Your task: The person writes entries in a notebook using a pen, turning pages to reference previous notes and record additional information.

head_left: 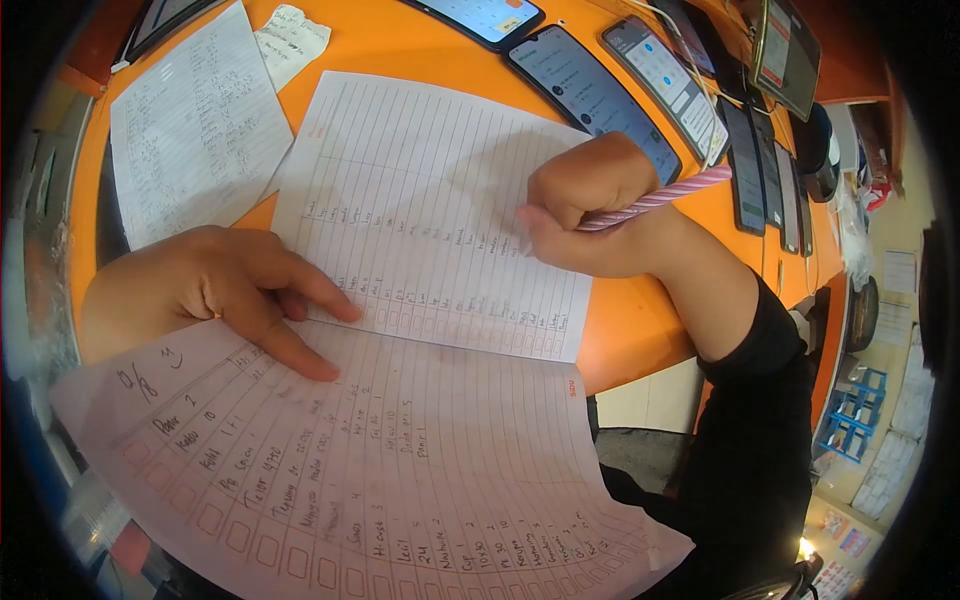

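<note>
An open notebook point(440, 345) lies across the middle of the view, its fold running from nine o'clock towards four. The upper page lies over the orange tabletop point(625, 320); the lower page fans towards six o'clock and bears handwritten entries with numbers, along with a column of red outlined boxes. On the upper page the writing gathers near the fold, and the ruled lines towards twelve o'clock are bare.

At nine o'clock, the left hand point(235, 285) rests on the notebook, two of its fingers parted, with one tip on each side of the fold; the others curl beneath. Between one and two o'clock, the right hand point(590, 205) has its fingers bent and pressed together around a pink-and-white striped pen point(660, 198). The pen's back end sticks out towards two o'clock; the hand hides its front end, so whether it touches the paper cannot be told. A black sleeve point(755, 430) covers the right arm at four o'clock.

A written sheet point(195, 130) lies at ten o'clock, with a torn paper scrap point(292, 42) at eleven. A dark-framed phone point(590, 90) with a lit screen lies at one o'clock, and a gold-edged phone point(786, 55) stands tilted at two.
</note>
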Demonstrator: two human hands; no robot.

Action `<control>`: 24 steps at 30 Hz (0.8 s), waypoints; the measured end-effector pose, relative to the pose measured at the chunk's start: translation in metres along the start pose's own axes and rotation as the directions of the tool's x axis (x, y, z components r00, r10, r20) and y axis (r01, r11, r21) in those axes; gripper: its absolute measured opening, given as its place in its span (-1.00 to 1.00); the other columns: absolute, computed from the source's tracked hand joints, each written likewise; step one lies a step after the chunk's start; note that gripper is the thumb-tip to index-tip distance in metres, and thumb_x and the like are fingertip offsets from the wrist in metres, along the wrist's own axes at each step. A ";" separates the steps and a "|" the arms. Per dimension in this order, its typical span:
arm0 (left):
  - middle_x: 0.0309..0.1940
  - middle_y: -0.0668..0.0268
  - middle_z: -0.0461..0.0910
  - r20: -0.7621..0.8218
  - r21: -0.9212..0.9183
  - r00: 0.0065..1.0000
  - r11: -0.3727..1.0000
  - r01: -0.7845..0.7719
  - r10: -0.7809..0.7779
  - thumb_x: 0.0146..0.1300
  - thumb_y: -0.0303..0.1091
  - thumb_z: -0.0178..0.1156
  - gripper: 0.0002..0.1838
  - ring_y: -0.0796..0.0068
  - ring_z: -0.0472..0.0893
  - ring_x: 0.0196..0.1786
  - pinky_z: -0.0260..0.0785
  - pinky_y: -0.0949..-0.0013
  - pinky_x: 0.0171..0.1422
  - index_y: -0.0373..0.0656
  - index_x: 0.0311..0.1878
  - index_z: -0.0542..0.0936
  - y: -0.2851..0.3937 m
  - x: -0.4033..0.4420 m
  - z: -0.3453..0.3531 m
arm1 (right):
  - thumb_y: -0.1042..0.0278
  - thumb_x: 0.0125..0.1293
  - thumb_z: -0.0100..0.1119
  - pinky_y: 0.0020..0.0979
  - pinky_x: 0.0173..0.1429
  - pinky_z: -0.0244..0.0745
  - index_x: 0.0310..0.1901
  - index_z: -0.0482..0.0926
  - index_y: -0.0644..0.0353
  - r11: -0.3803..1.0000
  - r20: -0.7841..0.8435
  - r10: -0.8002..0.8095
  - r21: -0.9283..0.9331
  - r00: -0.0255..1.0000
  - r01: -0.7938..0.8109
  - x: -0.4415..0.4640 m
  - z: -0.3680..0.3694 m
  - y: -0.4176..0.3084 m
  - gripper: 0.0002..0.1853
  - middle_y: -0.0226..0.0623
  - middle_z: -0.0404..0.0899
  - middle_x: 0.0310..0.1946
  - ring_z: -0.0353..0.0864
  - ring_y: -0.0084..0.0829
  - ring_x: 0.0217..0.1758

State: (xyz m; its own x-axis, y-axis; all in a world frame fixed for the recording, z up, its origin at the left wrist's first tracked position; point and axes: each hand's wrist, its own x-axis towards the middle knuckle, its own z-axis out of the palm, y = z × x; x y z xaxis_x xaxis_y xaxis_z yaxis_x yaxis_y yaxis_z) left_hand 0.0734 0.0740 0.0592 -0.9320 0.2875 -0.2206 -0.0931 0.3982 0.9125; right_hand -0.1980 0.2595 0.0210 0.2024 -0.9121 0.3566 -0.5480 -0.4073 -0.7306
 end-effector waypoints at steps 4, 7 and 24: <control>0.12 0.15 0.61 -0.010 -0.006 0.999 0.999 0.033 -0.033 0.02 -0.45 0.50 -0.69 0.36 0.55 -0.03 0.34 0.55 0.06 -0.10 -0.11 0.76 0.006 0.001 0.001 | 0.55 0.09 0.29 -0.47 -0.58 0.12 -0.66 0.20 0.15 0.998 0.033 -0.030 -0.052 0.999 0.032 0.001 0.002 0.000 -0.60 -0.40 0.18 -0.75 0.15 -0.45 -0.72; 0.12 0.15 0.61 -0.002 0.003 1.000 1.000 -0.003 0.003 0.02 -0.45 0.50 -0.70 0.36 0.55 -0.03 0.33 0.55 0.05 -0.11 -0.11 0.76 0.000 0.000 0.001 | 0.56 0.09 0.27 -0.46 -0.58 0.12 -0.66 0.19 0.15 0.999 0.041 -0.029 -0.044 0.999 0.031 0.001 0.001 -0.002 -0.60 -0.40 0.17 -0.75 0.15 -0.44 -0.72; 0.10 0.16 0.62 -0.023 -0.016 0.997 0.997 0.069 -0.069 0.02 -0.46 0.50 -0.68 0.36 0.55 -0.04 0.34 0.53 0.04 -0.09 -0.09 0.76 0.007 0.001 0.002 | 0.58 0.06 0.27 -0.46 -0.58 0.11 -0.67 0.19 0.16 0.999 0.029 -0.014 -0.043 0.999 0.015 0.001 0.000 -0.001 -0.60 -0.39 0.17 -0.75 0.14 -0.44 -0.72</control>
State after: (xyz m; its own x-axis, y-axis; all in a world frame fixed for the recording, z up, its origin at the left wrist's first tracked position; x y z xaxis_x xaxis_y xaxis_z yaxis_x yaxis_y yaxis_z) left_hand 0.0726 0.0786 0.0650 -0.9311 0.2391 -0.2755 -0.1628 0.4034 0.9004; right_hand -0.1975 0.2590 0.0226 0.2340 -0.9072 0.3497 -0.5795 -0.4190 -0.6990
